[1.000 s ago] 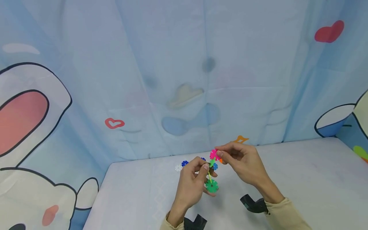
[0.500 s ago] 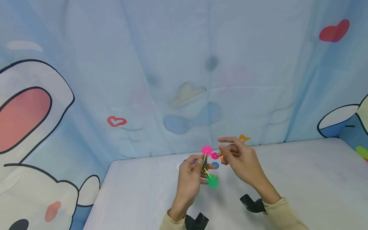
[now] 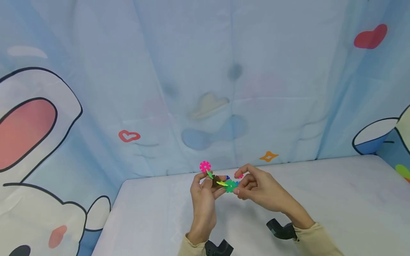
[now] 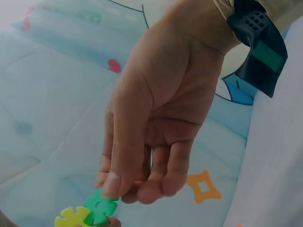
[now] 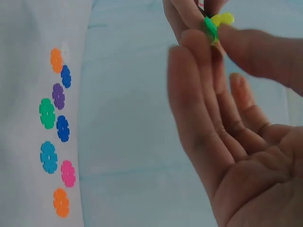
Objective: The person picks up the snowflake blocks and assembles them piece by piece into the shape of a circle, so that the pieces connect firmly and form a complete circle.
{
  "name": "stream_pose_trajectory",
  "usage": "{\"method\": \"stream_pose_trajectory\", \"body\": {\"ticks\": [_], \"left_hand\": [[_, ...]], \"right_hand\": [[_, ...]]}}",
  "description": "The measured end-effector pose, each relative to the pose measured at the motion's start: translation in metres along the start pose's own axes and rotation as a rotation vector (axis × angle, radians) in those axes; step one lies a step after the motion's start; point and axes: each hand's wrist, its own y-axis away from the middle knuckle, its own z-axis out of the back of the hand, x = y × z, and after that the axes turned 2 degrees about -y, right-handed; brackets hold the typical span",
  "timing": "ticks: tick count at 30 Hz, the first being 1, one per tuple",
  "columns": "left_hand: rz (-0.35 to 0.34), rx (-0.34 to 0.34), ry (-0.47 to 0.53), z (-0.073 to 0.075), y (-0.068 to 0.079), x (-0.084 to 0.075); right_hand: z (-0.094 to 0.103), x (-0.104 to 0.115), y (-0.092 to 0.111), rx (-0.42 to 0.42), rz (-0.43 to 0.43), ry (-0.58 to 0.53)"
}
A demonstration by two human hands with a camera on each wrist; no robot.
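My left hand holds a chain of linked, notched plastic snowflake discs by its middle, at a dark brown disc. A pink disc stands at the upper left end, joined to a light green disc. Toward the right come a yellow disc and a green disc. Thumb and fingertips of my right hand pinch the green disc's edge; in the left wrist view this hand shows the thumb on the green disc, beside the yellow disc.
Loose discs lie on the white table, near its back edge: in the right wrist view a purple disc, a teal disc, a pink disc, an orange disc and several others. A printed blue curtain hangs behind.
The chain has swung from upright to slanting, its pink end moving left. My right hand first let go of the pink disc, then came down to pinch the green disc at the other end.
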Motion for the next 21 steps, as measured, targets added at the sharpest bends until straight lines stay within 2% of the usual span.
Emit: {"method": "stream_pose_trajectory", "body": {"ticks": [8,15,18,21], "left_hand": [[0.047,0.024,-0.030,0.003,-0.004,-0.003],[-0.030,0.069,-0.096,0.007,-0.005,-0.003],[-0.049,0.075,-0.085,0.009,-0.007,0.000],[-0.038,0.066,-0.042,0.010,-0.009,0.001]], "right_hand": [[0.006,-0.004,0.001,-0.133,0.039,0.071],[0.004,-0.010,-0.003,-0.130,0.035,0.063],[0.004,-0.016,-0.006,-0.111,0.026,0.044],[0.006,-0.029,-0.011,-0.150,0.014,0.092]]}}
